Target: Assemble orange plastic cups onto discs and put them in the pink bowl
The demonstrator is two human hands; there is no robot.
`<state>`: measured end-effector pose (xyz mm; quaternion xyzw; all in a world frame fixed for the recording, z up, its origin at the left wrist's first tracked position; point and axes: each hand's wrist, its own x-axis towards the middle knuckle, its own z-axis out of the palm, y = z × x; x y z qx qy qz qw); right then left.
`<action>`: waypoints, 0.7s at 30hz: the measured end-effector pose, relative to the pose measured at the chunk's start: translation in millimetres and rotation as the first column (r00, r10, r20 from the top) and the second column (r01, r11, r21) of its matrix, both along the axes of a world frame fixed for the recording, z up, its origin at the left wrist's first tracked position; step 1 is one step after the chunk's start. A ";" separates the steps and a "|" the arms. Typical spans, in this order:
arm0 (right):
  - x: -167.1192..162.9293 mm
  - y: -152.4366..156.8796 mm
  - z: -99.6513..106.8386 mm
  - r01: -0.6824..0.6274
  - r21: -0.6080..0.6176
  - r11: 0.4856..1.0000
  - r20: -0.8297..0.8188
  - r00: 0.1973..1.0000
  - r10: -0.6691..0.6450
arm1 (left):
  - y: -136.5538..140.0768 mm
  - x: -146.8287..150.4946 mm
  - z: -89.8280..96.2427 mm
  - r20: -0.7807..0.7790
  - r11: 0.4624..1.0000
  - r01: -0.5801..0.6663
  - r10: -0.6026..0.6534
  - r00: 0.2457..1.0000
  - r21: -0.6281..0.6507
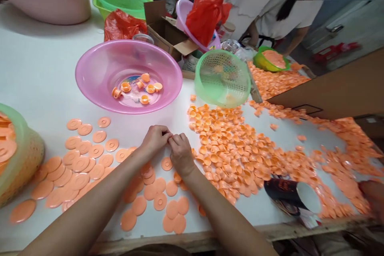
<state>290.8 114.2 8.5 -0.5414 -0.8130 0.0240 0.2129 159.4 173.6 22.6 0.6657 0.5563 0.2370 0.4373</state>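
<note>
My left hand (155, 140) and my right hand (181, 155) meet at the fingertips above the table, both with fingers pinched. Whatever they hold between them is hidden. Flat orange toy saucers (80, 164) lie spread below and left of my hands, some overlapping. To the right is a heap of small orange toy cups (231, 148). Beyond my hands sits a pink basin (90, 84) with several cup-and-saucer pieces (145, 99) in it.
A green basket (33, 156) of saucers stands at the left edge. A green colander (222, 96) sits behind the cups. A dark paper cup (282, 192) lies tipped near the front edge. More orange pieces (351, 148) spread right, near another person's hand (372, 196).
</note>
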 end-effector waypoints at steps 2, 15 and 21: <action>6.1 0.5 8.1 -0.028 -0.042 0.999 -0.095 0.995 0.024 | -1.8 1.5 3.8 -0.030 1.000 0.017 -0.017 0.999 0.013; 69.5 -40.9 42.6 0.169 -0.324 0.931 -0.132 0.966 -0.222 | 28.0 -77.7 161.1 0.164 0.776 -0.458 0.432 0.887 0.433; 43.9 -41.8 43.2 0.060 -0.337 0.940 -0.437 0.874 -0.213 | -37.9 -60.7 77.3 -0.197 0.945 0.146 -0.090 0.976 0.292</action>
